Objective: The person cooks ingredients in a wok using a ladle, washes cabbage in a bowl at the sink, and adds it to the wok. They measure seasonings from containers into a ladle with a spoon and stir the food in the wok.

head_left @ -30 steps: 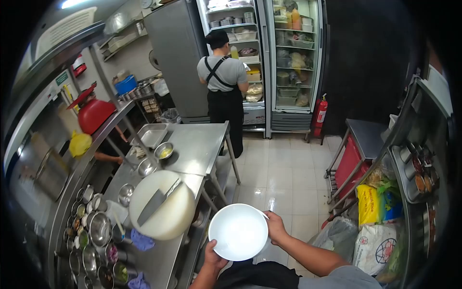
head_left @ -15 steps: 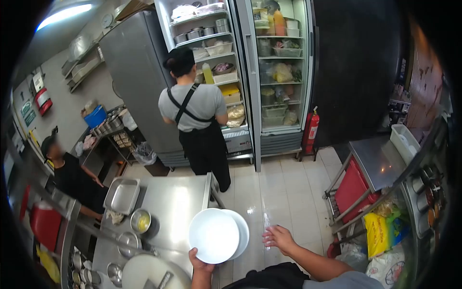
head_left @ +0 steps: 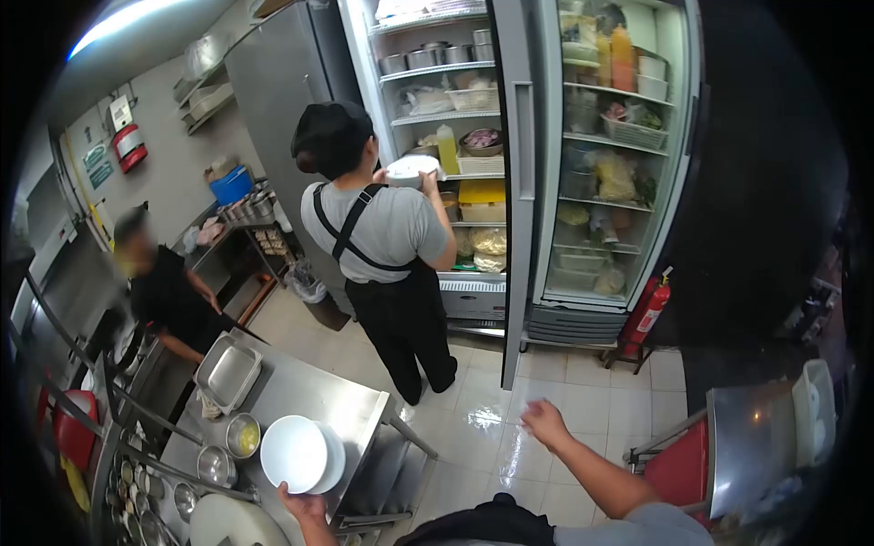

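Note:
My left hand (head_left: 305,503) grips the near rim of a white bowl (head_left: 293,453), with its thumb at the edge. Beneath it, a second white round dish (head_left: 334,458) sticks out to the right. Both appear over the right part of the steel table (head_left: 314,382); I cannot tell whether they touch it. My right hand (head_left: 544,426) is in the air above the tiled floor, holding nothing, its fingers loosely bent. To the left of the bowls stands a small metal bowl with something yellow (head_left: 243,436), beside another metal bowl (head_left: 217,466).
A co-worker (head_left: 373,209) stands at the open fridge (head_left: 437,114), holding a white-topped container (head_left: 411,171). Another person (head_left: 173,291) is at the left beyond a steel tray (head_left: 228,371). A fire extinguisher (head_left: 648,314) stands by the glass-door fridge (head_left: 619,164). A steel side table (head_left: 751,446) is at right.
My view has shifted, and the bowls in my left hand now appear farther left, over the table. My right hand's fingers are more bent. The co-worker's hands now show a white-topped container.

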`<state>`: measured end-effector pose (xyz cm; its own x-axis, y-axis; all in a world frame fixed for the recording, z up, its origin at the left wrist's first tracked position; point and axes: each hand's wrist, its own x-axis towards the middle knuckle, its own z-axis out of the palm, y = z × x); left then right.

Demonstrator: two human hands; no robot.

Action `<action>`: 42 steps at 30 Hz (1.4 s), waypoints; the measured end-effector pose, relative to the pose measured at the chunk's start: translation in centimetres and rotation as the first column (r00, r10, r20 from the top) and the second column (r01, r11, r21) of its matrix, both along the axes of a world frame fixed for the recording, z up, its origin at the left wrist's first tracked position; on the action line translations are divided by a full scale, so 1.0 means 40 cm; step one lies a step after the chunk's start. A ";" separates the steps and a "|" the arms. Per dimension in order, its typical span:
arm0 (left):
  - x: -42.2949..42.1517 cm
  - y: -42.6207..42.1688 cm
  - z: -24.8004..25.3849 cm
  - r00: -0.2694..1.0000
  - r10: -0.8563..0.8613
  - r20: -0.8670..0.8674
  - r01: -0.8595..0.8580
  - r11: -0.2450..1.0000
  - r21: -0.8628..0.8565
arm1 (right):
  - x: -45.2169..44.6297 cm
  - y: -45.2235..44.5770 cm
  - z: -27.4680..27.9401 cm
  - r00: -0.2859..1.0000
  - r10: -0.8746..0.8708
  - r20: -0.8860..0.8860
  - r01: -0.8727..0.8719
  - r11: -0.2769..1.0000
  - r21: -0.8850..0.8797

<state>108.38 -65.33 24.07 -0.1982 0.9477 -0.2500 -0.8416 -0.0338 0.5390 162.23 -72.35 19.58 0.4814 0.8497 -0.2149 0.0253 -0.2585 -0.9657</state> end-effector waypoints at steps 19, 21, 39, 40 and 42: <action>0.043 0.081 -0.127 0.801 0.597 0.037 -0.594 0.801 -0.077 | 0.103 0.758 -0.103 -0.195 0.979 -0.057 0.262 -0.004 -0.965; 0.057 0.107 -0.102 0.726 0.684 -0.069 -0.684 0.707 -0.179 | 0.174 0.847 -0.234 -0.512 0.806 -0.298 0.163 -0.250 -0.955; 0.124 0.232 -0.169 0.119 0.364 -0.924 -0.988 0.138 -0.072 | -0.734 1.508 -0.135 -0.739 0.552 0.386 -0.514 -0.091 -0.853; 0.105 0.231 -0.197 0.098 0.414 -0.905 -0.991 0.119 -0.052 | -0.753 1.544 -0.154 -0.692 0.570 0.443 -0.572 -0.058 -0.818; 0.092 0.231 -0.204 0.094 0.485 -0.869 -0.992 0.123 -0.038 | -0.758 1.612 -0.185 -0.670 0.574 0.470 -0.601 -0.048 -0.798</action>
